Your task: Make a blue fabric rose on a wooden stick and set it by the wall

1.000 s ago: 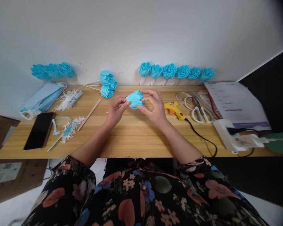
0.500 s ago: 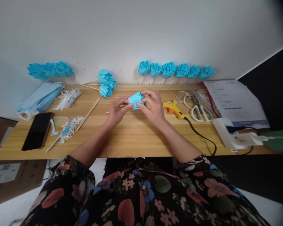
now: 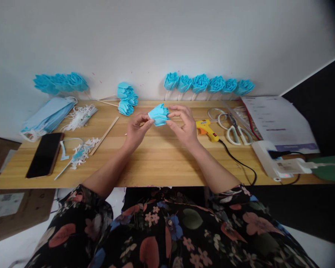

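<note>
Blue flower (image 3: 158, 114) held at its base by my left hand (image 3: 141, 126), above the table (image 3: 162, 165)

My left thumb and fingers are closed in a pinch on the flower's narrow end. The bloom lies tilted on its side, petal edges toward my right hand (image 3: 181, 121). There, thumb and fingers stand partly spread at the petals; whether they press on them, I cannot tell.

Just to the right lies a yellow glue gun (image 3: 208, 130), with scissors (image 3: 238, 131) beyond it. Left of my left hand I note wooden sticks (image 3: 104, 136); ahead, a cluster of blue flowers (image 3: 126, 99) on stems. Six more blooms (image 3: 200, 83) stand in a row by the wall (image 3: 156, 37). Farther left: a dark phone (image 3: 44, 155) and stacked face masks (image 3: 48, 116). Far right: a white power strip (image 3: 264, 154).
</note>
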### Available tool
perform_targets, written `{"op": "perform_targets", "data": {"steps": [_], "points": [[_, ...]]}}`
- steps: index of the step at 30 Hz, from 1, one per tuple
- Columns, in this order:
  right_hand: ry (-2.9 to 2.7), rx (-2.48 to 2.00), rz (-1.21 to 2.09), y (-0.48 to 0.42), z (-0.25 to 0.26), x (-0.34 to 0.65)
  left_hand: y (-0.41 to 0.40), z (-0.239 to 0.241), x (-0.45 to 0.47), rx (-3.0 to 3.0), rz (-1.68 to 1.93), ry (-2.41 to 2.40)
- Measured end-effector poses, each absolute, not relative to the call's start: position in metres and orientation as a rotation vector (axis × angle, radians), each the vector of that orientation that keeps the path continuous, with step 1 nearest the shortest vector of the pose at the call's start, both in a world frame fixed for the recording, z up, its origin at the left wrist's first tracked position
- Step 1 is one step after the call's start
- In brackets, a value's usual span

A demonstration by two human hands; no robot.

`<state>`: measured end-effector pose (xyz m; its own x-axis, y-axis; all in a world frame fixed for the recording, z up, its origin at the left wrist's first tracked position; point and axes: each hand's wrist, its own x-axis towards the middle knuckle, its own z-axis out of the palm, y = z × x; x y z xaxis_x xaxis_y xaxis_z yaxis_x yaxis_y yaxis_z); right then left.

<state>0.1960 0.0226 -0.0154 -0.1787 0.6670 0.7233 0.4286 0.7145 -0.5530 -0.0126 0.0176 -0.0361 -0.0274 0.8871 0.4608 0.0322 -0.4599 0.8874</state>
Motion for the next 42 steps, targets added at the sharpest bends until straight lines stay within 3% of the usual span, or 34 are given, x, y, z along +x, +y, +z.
{"op": "perform_targets", "data": {"steps": [23,32,42], "points": [[-1.832,-0.814,0.272,0.025,-0.022,0.192,0.016,-0.042,-0.006,1.873,1.684,0.943],[-1.815,-0.768,0.262,0.026,-0.026,0.189,0.019,-0.043,-0.009,1.729,1.539,1.044],[-1.844,-0.801,0.348,0.027,-0.023,0.194,0.021,-0.046,-0.009,1.745,1.642,1.034]]}}
